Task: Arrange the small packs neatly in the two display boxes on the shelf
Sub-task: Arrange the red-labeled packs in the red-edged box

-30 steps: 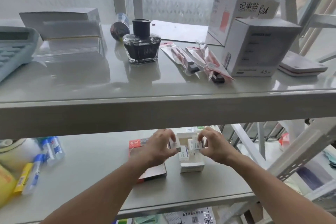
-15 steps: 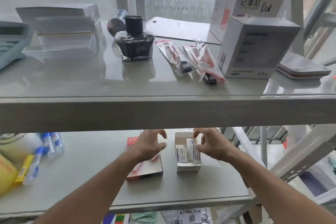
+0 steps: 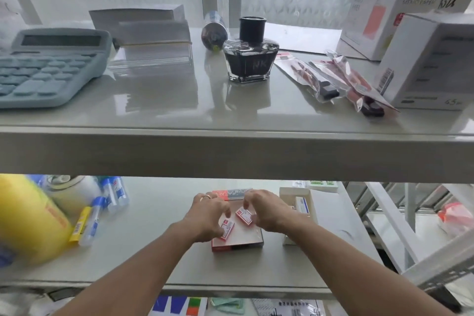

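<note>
On the lower shelf a red display box (image 3: pixel 238 245) lies flat with two small red-and-white packs inside. My left hand (image 3: pixel 207 215) pinches the lower pack (image 3: pixel 227 230) at the box's left side. My right hand (image 3: pixel 268 211) holds the upper pack (image 3: pixel 244 216), which sits askew. To the right stands a white display box (image 3: pixel 311 209) with small white-and-blue packs (image 3: pixel 301 205) in it, partly hidden behind my right wrist.
The upper shelf edge (image 3: pixel 230 151) juts out just above my hands; it carries an ink bottle (image 3: pixel 250 52), a calculator (image 3: pixel 48 64), paper stacks and white cartons. Glue sticks (image 3: pixel 110 192) and a yellow roll (image 3: pixel 28 220) lie left on the lower shelf.
Both hands left the white box and moved left to the red box. Each now grips a small red pack. The view shifted right and closer.
</note>
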Motion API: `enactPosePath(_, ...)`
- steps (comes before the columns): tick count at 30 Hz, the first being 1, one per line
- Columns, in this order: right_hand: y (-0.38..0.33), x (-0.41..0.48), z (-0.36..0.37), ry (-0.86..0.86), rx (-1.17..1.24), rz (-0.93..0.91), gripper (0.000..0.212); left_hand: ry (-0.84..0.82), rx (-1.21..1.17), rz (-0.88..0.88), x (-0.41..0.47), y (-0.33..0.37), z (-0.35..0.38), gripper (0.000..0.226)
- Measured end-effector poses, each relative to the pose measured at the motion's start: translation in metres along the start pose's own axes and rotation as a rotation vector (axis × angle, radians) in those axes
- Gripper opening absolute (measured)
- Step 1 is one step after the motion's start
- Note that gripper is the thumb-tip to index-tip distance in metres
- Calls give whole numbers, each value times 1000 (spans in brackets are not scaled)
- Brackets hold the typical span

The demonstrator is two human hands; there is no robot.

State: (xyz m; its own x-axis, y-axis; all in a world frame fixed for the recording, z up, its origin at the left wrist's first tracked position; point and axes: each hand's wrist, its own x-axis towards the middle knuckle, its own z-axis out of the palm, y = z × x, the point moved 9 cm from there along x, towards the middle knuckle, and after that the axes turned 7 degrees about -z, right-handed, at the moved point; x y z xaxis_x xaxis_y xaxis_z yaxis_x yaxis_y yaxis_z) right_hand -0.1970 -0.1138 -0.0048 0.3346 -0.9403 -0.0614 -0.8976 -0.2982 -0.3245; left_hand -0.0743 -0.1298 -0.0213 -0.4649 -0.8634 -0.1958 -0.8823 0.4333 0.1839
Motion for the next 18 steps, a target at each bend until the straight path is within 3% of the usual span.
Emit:
enactPosePath(7, 2, 13, 28, -105, -101, 40, 36, -97, -4, 20, 4, 2, 11, 55)
enactPosePath(18, 3, 14, 29, -48, -55, 98, 41, 36, -11, 45, 6, -9, 15, 55)
